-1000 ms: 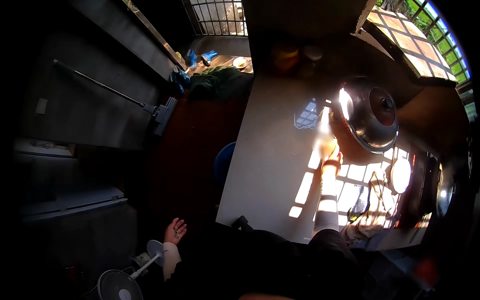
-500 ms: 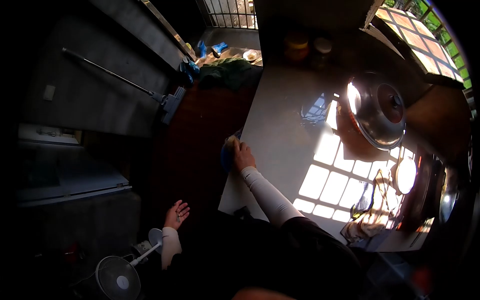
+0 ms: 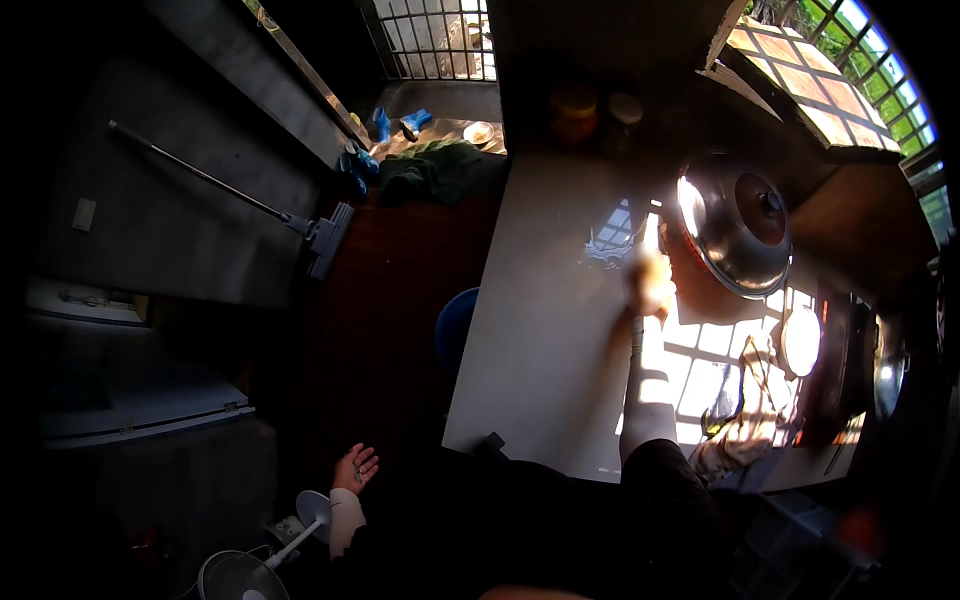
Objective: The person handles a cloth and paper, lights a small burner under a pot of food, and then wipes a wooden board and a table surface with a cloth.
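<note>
My right hand [image 3: 652, 285] is over the sunlit part of the white countertop [image 3: 540, 300], left of a large pan with a shiny domed lid [image 3: 745, 225]. It is smeared by motion and glare, so its fingers and anything in them cannot be made out. Just beyond it lies a glossy, reflective patch [image 3: 612, 235], perhaps water or clear plastic. Low on the left, my left hand [image 3: 355, 468] hangs palm up, away from the counter, fingers loosely spread. A tiny shiny spot shows on it, too small to name. A blue bucket [image 3: 457, 325] stands partly hidden under the counter's left edge.
A crumpled cloth [image 3: 745, 415] and a round white item [image 3: 800, 340] lie at the counter's right. Jars [image 3: 575, 112] stand at the dark back. A long-handled floor mop [image 3: 325, 238] leans on the left wall. A fan [image 3: 240, 580] is at lower left, with blue boots [image 3: 415, 123] near the doorway.
My right hand has moved right, from the counter's left edge above the blue bucket to beside the lidded pan. My left hand stays hanging, slightly lower in view. The view has shifted slightly.
</note>
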{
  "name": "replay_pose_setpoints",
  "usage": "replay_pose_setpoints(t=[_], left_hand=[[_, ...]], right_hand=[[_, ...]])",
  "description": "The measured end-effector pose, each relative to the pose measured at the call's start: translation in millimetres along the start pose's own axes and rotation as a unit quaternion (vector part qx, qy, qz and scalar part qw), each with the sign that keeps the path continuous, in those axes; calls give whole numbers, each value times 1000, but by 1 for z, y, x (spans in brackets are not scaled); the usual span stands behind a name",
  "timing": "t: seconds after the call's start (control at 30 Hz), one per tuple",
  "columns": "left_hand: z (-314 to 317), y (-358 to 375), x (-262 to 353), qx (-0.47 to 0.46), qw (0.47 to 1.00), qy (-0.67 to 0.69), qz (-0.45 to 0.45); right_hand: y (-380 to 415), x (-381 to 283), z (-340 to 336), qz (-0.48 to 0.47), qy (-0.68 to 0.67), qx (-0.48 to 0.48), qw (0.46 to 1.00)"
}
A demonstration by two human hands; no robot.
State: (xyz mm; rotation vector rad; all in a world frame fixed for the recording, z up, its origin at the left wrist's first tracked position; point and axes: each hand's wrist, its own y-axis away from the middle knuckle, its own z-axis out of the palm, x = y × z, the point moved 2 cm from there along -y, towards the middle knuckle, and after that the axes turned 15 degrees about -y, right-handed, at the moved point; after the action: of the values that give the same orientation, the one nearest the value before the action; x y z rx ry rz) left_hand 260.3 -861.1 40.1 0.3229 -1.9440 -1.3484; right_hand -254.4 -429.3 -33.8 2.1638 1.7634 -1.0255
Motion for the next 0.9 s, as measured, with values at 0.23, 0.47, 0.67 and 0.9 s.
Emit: replay_pose_setpoints(t=[0.23,0.47,0.67,0.9], left_hand=[[0,-3,4,6,1000,14,9],[13,5,20,7,1000,0,6],[17,2,36,20,1000,-16,13],[10,-13,15,5,1000,-8,-14]], right_hand=[[-15,32,184,-125,129,62,982],[98,-231,128,-158,-137,-309,928],[104,-250,120,-156,-302,-364,867],[-104,-144,117,-64,29,-135,988]])
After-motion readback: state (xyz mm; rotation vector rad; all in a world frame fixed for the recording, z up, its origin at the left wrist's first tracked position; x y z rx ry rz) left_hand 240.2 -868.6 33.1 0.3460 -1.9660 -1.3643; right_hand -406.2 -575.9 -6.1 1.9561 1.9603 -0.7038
